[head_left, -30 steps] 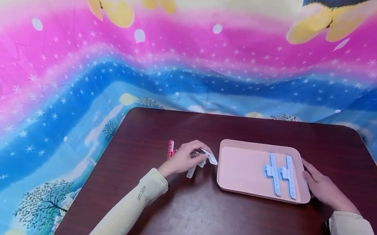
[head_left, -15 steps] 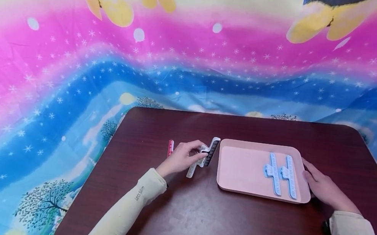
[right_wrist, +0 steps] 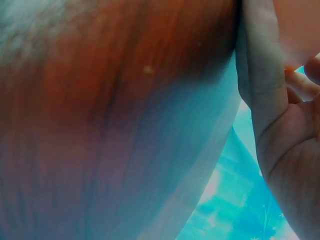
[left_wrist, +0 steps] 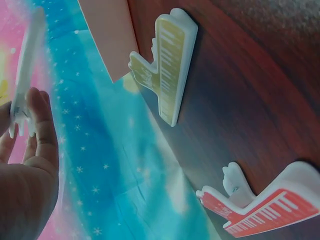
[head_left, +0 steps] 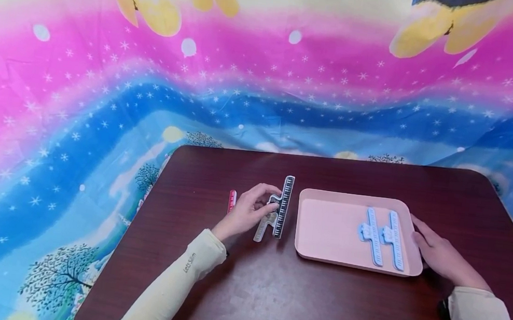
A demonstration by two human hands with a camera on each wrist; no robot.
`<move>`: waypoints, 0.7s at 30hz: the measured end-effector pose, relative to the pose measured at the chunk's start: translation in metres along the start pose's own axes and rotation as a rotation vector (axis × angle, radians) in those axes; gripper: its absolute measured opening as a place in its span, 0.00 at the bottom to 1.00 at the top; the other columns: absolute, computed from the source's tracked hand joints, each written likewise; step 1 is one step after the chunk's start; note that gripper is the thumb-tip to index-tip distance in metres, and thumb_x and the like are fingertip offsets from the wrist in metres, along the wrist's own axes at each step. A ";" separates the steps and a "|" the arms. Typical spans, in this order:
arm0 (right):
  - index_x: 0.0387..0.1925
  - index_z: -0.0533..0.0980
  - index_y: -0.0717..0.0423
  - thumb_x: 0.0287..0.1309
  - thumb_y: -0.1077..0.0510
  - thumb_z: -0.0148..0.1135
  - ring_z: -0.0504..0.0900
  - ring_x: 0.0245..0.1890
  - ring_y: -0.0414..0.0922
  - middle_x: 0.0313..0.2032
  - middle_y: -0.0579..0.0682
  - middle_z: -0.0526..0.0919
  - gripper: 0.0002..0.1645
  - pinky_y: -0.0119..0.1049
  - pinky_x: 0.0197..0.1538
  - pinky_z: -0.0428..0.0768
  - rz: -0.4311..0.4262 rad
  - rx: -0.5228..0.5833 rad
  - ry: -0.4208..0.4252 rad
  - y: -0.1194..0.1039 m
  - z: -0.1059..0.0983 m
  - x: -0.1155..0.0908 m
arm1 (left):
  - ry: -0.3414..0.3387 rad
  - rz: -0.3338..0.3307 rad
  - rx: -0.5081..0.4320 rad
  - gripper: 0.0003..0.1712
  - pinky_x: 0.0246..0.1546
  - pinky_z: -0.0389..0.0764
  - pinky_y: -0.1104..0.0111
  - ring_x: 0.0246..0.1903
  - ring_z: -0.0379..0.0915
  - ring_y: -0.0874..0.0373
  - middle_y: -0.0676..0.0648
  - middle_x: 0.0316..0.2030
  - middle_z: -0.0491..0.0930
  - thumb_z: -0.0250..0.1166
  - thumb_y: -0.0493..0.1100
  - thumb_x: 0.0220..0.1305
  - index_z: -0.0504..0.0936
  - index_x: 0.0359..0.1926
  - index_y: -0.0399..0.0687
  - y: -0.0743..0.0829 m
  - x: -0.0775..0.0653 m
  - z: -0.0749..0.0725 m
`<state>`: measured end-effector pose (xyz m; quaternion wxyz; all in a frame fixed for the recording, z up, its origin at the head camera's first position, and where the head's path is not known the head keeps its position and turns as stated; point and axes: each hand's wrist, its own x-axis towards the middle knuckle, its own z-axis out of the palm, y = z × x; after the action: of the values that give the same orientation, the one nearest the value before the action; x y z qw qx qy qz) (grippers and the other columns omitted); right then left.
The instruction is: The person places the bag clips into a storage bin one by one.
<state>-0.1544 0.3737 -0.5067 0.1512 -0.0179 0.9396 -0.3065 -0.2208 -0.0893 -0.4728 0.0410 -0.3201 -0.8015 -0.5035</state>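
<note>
Here, left fingers pinching monochrome clip, right fingers gripping tray, "Lets Slim" sleeves

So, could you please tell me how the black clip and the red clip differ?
The black clip is pinched in the left hand; the red clip rests on the table. The black clip's print is black and white; the red clip's, red and white. Both show piano keys.

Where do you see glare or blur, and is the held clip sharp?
Head view: pale glare on the near part of the table; the black-and-white clip in the left hand looks fairly sharp. Left wrist view: that clip is pale and soft, while the red clip shows its key pattern. Right wrist view: the table's grain is blurred.
</note>
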 end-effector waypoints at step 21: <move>0.75 0.34 0.53 0.74 0.41 0.29 0.63 0.55 0.72 0.63 0.79 0.55 0.38 0.67 0.52 0.64 -0.002 -0.005 0.009 -0.001 0.000 0.000 | -0.051 -0.234 -0.380 0.27 0.34 0.83 0.60 0.32 0.78 0.51 0.32 0.43 0.76 0.68 0.29 0.56 0.71 0.57 0.36 0.016 -0.002 -0.009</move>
<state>-0.1547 0.3723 -0.5063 0.1465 -0.0180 0.9411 -0.3042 -0.2122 -0.0934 -0.4566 -0.0992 -0.2394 -0.7248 -0.6383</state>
